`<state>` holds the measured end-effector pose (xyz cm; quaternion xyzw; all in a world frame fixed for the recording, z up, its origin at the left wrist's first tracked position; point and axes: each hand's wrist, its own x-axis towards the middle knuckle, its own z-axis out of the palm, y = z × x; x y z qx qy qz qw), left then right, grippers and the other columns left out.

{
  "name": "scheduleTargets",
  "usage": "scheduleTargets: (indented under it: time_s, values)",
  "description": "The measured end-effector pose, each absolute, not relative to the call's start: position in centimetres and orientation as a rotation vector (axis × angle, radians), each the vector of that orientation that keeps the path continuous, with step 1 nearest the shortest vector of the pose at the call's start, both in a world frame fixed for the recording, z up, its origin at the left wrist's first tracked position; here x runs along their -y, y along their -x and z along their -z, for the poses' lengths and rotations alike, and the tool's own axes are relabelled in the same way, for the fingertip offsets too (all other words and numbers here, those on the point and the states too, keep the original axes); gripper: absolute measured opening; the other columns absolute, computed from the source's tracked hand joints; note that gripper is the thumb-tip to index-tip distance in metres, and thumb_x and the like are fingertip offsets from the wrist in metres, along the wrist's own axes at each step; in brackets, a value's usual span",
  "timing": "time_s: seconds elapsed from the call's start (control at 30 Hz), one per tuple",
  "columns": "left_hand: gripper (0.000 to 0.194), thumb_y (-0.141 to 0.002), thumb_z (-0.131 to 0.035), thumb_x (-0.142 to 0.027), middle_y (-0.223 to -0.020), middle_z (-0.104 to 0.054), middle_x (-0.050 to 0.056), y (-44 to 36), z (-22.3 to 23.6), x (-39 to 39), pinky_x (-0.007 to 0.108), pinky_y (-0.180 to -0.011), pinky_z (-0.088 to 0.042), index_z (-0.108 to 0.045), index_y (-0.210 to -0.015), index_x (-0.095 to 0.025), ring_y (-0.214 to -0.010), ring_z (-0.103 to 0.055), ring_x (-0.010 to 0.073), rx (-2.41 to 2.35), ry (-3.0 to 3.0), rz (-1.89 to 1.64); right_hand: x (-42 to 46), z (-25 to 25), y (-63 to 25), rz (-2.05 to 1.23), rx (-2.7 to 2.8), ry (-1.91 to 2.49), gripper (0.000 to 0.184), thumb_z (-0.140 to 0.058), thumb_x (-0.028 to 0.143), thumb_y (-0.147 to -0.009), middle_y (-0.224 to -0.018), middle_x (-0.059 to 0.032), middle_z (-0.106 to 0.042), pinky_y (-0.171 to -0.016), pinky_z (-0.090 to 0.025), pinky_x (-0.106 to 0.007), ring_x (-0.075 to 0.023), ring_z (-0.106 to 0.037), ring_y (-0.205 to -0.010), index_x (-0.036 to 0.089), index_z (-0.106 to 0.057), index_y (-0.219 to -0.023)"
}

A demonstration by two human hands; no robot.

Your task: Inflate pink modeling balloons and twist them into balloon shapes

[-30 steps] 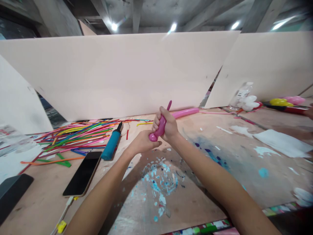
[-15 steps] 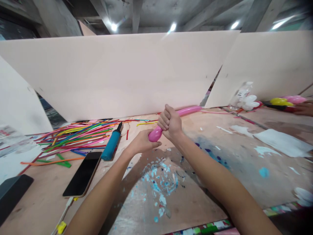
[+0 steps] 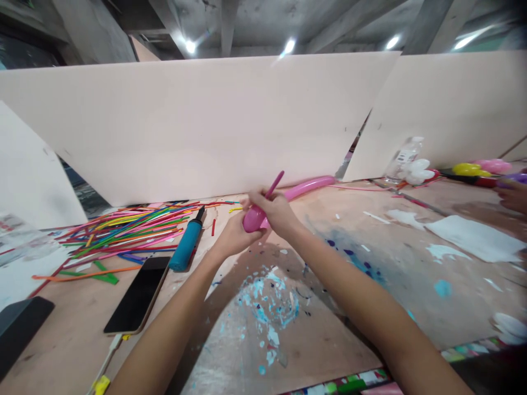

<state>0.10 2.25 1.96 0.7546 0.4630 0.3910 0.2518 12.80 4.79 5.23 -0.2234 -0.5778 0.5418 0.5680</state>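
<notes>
Both hands are closed on a long pink balloon (image 3: 310,187) above the middle of the table. My left hand (image 3: 233,235) grips a rounded, darker pink bulge at its near end. My right hand (image 3: 280,213) pinches the balloon just beyond that bulge. A thin uninflated pink tail sticks up out of the right hand. The inflated length runs away to the right, toward the upright board. Exactly how the fingers overlap on the bulge is hidden.
Left of my hands are a blue hand pump (image 3: 186,244), a phone (image 3: 139,295) on a cable and a pile of uninflated balloons (image 3: 135,225). A pale board (image 3: 197,126) stands behind. Rightward are a plastic bottle (image 3: 405,159), a white balloon flower (image 3: 417,171) and another person's hand (image 3: 514,196).
My right hand has turned over from an upright fist into a pinch closer to my left hand. The thin tail now shows above it. At the right edge, a purple balloon appears.
</notes>
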Motion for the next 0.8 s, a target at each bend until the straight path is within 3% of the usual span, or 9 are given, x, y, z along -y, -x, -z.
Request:
scheduleTargets:
  time_s: [0.1, 0.23, 0.33, 0.5, 0.63, 0.73, 0.8]
  values:
    - [0.024, -0.071, -0.065, -0.030, -0.080, -0.062, 0.002, 0.2, -1.7, -2.5, 0.026, -0.061, -0.043, -0.060, -0.087, -0.014, -0.069, -0.055, 0.0151, -1.328, -2.037, -1.061, -4.9, -6.1, -13.8, -1.286, 1.199, 0.358, 0.033, -0.072, 0.049, -0.073, -0.048, 0.0070, -0.052, -0.065, -0.050, -0.029, -0.0118, -0.056, -0.052, 0.022, -0.054, -0.067]
    - [0.028, -0.073, -0.064, -0.027, -0.088, -0.065, 0.004, -0.5, -2.1, -2.1, 0.027, -0.067, -0.047, -0.060, -0.097, -0.014, -0.077, -0.059, 0.0171, -1.236, -2.017, -1.188, -4.5, -6.3, -14.4, -1.180, 1.559, 0.454, 0.020, -0.075, 0.039, -0.072, -0.084, -0.0009, -0.069, -0.069, -0.049, -0.026, -0.0137, -0.062, -0.077, 0.023, -0.066, -0.079]
    - [0.036, -0.071, -0.064, -0.021, -0.098, -0.066, 0.005, -0.9, -2.2, -1.8, 0.026, -0.073, -0.049, -0.059, -0.107, -0.016, -0.087, -0.061, 0.0183, -1.131, -2.036, -1.255, -4.1, -5.9, -14.2, -1.097, 1.860, 0.597, 0.019, -0.069, 0.038, -0.078, -0.073, -0.0014, -0.066, -0.065, -0.047, -0.025, -0.0139, -0.060, -0.072, 0.020, -0.067, -0.073]
    - [0.019, -0.072, -0.066, -0.028, -0.076, -0.063, 0.002, -0.2, -1.3, -2.3, 0.026, -0.059, -0.045, -0.060, -0.085, -0.015, -0.066, -0.056, 0.0155, -1.222, -2.088, -1.083, -3.7, -6.5, -14.2, -1.135, 1.542, 0.387, 0.041, -0.055, 0.054, -0.085, -0.064, 0.0001, -0.060, -0.060, -0.048, -0.026, -0.0116, -0.058, -0.059, 0.018, -0.056, -0.065]
    - [0.013, -0.078, -0.060, -0.027, -0.077, -0.063, 0.002, -0.2, -1.2, -2.3, 0.026, -0.060, -0.045, -0.060, -0.082, -0.015, -0.068, -0.056, 0.0157, -1.147, -2.093, -1.221, -3.2, -6.6, -13.8, -1.267, 1.231, 0.181, 0.037, -0.060, 0.056, -0.080, -0.068, 0.0030, -0.059, -0.061, -0.051, -0.027, -0.0112, -0.059, -0.059, 0.021, -0.052, -0.074]
    - [0.017, -0.078, -0.058, -0.022, -0.086, -0.066, 0.004, -0.6, -1.5, -1.9, 0.026, -0.059, -0.046, -0.061, -0.093, -0.016, -0.075, -0.060, 0.0191, -1.133, -2.056, -1.306, -2.7, -6.0, -13.1, -1.401, 1.306, 0.109, 0.039, -0.068, 0.056, -0.074, -0.073, 0.0021, -0.062, -0.057, -0.050, -0.026, -0.0118, -0.060, -0.060, 0.022, -0.055, -0.090]
    - [0.022, -0.077, -0.059, -0.020, -0.086, -0.066, 0.006, -0.8, -1.5, -1.7, 0.027, -0.058, -0.048, -0.061, -0.098, -0.015, -0.078, -0.062, 0.0218, -1.167, -2.057, -1.283, -2.3, -5.5, -12.6, -1.448, 1.398, 0.086, 0.041, -0.071, 0.055, -0.071, -0.067, 0.0015, -0.061, -0.053, -0.048, -0.025, -0.0120, -0.058, -0.056, 0.020, -0.057, -0.087]
